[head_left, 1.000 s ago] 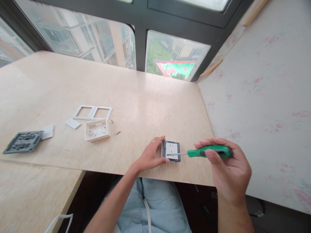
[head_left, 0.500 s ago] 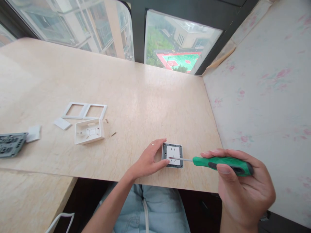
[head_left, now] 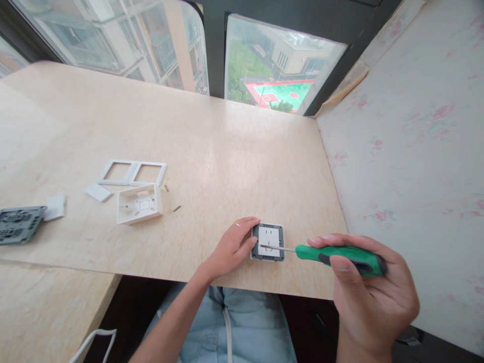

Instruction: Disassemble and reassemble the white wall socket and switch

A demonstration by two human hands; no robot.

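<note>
A socket module (head_left: pixel 269 241) with a white face and grey rim lies near the front edge of the table. My left hand (head_left: pixel 233 247) grips its left side, thumb on the grey rim and fingers at the upper left corner. In my right hand (head_left: pixel 372 287) is a green and black screwdriver (head_left: pixel 336 256), held level with its shaft pointing left. The shaft crosses over the socket's face, and its tip appears above the left part of the white face; whether it touches cannot be made out.
Left of the hands lie a white box (head_left: pixel 139 204), two joined white frames (head_left: pixel 132 172), white plates (head_left: pixel 99 192) and two small screws (head_left: pixel 177 208). A grey module (head_left: pixel 20 224) rests at the far left. A papered wall (head_left: pixel 408 151) bounds the right side.
My left thumb has moved up from the white face to the left rim. My right hand and the screwdriver have shifted slightly left.
</note>
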